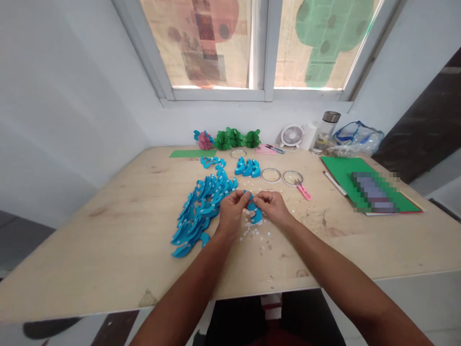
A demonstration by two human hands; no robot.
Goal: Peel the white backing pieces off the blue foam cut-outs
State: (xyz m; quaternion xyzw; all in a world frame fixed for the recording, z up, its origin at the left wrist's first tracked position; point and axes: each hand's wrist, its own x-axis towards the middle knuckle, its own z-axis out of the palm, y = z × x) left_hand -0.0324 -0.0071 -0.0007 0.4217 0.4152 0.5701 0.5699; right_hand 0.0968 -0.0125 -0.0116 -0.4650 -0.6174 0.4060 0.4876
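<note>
My left hand point(234, 206) pinches a curved blue paper piece point(256, 216) at its upper end, above the middle of the table. My right hand point(272, 205) is closed too, thumb and forefinger at the same piece from the other side. Small white patches show on the paper; what exactly lies between the fingertips is partly hidden. Left of my hands spreads a long pile of similar blue paper pieces point(201, 204) with white patches. Tiny white scraps point(255, 232) are scattered on the tabletop beneath my hands.
Beyond my hands lie blue folded pieces point(248, 167), tape rolls point(271, 175) and pink-handled snips point(304, 190). Paper ornaments point(234, 138), a small fan point(292, 136) and a glass bottle point(326, 133) stand along the wall. Green sheets point(342, 168) lie at the right of the wooden table point(118, 235).
</note>
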